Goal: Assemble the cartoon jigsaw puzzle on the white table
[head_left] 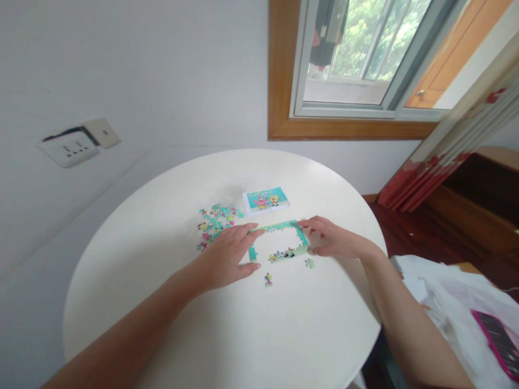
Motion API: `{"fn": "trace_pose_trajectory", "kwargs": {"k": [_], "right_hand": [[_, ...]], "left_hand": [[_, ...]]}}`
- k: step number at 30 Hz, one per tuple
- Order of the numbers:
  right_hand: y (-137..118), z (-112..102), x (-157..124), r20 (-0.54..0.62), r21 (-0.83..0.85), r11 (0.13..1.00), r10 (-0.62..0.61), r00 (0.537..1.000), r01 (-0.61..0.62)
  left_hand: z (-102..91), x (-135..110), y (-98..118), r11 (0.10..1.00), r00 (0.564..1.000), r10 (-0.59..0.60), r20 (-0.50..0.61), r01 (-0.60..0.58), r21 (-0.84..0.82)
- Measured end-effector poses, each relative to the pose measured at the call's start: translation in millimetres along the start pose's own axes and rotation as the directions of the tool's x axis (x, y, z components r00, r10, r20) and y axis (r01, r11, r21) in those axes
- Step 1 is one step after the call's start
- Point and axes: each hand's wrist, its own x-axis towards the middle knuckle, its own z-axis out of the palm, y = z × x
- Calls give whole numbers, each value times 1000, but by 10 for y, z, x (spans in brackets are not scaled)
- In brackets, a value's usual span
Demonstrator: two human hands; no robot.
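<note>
A jigsaw puzzle border (279, 226) lies on the white round table (227, 335), its middle bare and a gap at its lower left. My left hand (231, 254) rests over the border's left side, fingers apart, thumb by the lower left corner. At the right side, my right hand (328, 237) touches the upper right corner and right edge with its fingers apart. Two loose puzzle pieces lie nearer me: a colourful piece (268, 279) and a pale green piece (310, 263). A heap of puzzle pieces (217, 219) is partly hidden behind my left hand.
The puzzle box (265, 201), with a cartoon picture, lies behind the border. A wall with a socket (75, 146) and a window (348, 54) bound the table's far side. At the right are white cloth or bags (438, 297) and a pink-edged phone (498, 340).
</note>
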Motion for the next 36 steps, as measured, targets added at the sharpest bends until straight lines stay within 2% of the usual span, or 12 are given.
{"fn": "trace_pose_trajectory", "kwargs": {"k": [6, 12, 17, 21, 26, 36], "right_hand": [[-145, -66, -32, -2, -5, 999, 44, 999, -44], [-297, -111, -70, 200, -20, 989, 147, 969, -147], [-237, -84, -86, 244, -7, 985, 170, 955, -174], [-244, -54, -77, 252, -34, 984, 177, 951, -174], [-290, -33, -56, 247, -37, 984, 175, 953, -172], [-341, -14, -34, 235, -44, 987, 162, 958, -156]], "left_hand": [[-38, 9, 4, 999, 1000, 4, -28, -5, -35], [-160, 8, -27, 996, 994, 14, -109, -23, -81], [-147, 14, -81, 993, 991, 44, -124, -57, -101], [-166, 17, -28, 977, 990, 110, -89, -124, -172], [-134, 16, 158, 952, 981, 189, -31, -191, -238], [-39, 35, 278, 974, 987, 160, -25, -162, -157]]}}
